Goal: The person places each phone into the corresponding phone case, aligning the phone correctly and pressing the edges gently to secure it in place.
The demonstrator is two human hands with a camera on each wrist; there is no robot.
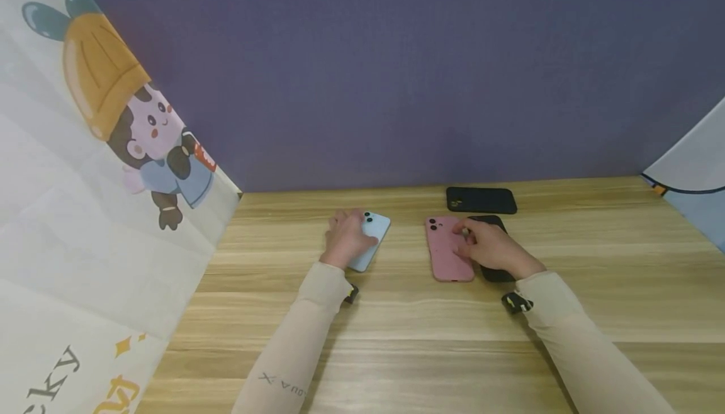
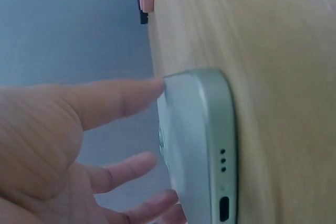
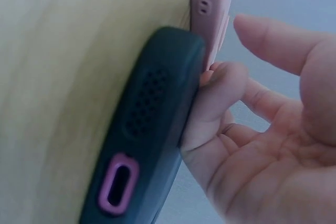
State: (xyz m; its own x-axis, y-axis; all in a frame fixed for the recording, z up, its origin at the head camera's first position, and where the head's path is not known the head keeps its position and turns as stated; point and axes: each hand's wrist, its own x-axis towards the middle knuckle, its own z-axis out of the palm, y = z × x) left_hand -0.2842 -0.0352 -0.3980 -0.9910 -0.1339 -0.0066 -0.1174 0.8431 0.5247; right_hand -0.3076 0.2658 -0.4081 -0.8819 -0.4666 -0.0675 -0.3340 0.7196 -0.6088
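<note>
Lying flat, one pink phone (image 1: 443, 251): just left of and partly beneath the right hand (image 1: 491, 247), long axis running away from the person, cameras at the far end; right hand nearer than left.
Right hand: fingers loosely bent at the phone's right side, thumb apart from them; no firm hold shown, contact uncertain.
One near black phone (image 1: 496, 274): just right of the pink, roughly parallel, partly covered by the same hand.
One blue phone (image 1: 379, 225): well left, far end slanting right.
One left hand (image 1: 347, 238): arched over it, fingers spread, thumb tip at its right edge; no clear grip.
One far black phone (image 1: 484, 201): crosswise, farther back on the surface (image 1: 430, 351).
</note>
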